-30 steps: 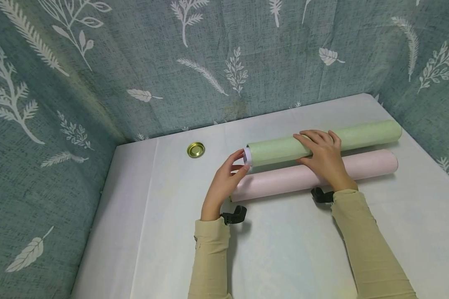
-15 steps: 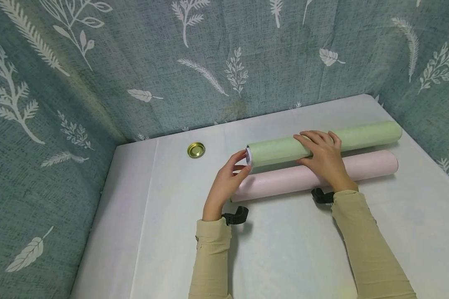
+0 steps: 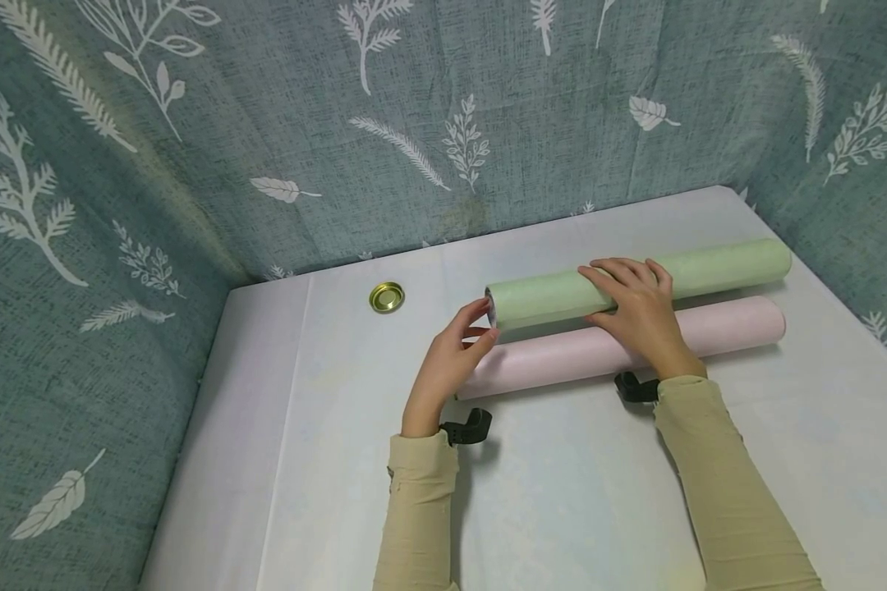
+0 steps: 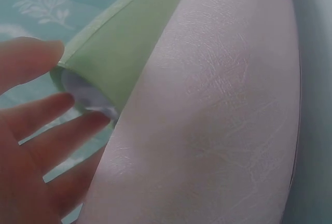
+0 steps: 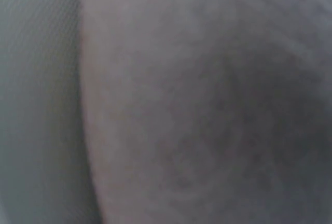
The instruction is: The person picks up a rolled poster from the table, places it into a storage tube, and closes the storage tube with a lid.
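Observation:
A long light-green tube (image 3: 547, 299) lies at the back right, its left end an opening with something whitish inside, as the left wrist view shows. My left hand (image 3: 447, 357) is at that end, its thumb (image 4: 36, 58) by the rim and its straight fingertips touching the mouth. Farther along, my right hand (image 3: 639, 312) grips the tube from above, fingers over the far side and thumb on the near side. A pale pink tube (image 3: 554, 361) lies in front, parallel to the green one, passing under the right wrist. Blurred pink surface fills most of the right wrist view.
A small gold round lid (image 3: 387, 297) lies on the white-covered table (image 3: 340, 427), left of the tubes. Green leaf-patterned cloth (image 3: 414, 123) hangs along the back and sides. Black wrist cameras sit at both wrists.
The white roll that stuck out of the green tube's left end has slid inside, to the rim. My left hand moved slightly right with it; the right hand kept its grip.

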Tool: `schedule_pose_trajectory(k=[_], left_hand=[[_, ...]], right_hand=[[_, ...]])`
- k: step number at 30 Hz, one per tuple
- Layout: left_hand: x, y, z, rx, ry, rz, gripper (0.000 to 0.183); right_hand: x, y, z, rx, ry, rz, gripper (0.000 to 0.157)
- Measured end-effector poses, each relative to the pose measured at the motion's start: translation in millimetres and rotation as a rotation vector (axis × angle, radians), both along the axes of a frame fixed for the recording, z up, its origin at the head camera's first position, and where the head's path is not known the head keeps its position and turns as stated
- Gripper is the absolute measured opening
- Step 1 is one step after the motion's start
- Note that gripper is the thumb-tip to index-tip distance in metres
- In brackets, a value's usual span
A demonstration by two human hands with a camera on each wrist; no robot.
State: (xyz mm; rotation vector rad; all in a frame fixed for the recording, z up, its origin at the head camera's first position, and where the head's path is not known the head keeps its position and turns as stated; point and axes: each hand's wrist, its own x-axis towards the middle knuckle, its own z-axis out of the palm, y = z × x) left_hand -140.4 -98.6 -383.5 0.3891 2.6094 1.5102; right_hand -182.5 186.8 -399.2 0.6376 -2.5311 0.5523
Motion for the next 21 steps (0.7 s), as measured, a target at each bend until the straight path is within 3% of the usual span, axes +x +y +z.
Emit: schedule_pose_trajectory(k=[21], left_hand=[[-1.2, 4.8, -2.1, -0.045, 0.023, -0.005, 0.050]], right_hand=[[-0.6, 0.2, -1.1, 0.019, -0.013, -0.007, 0.075]])
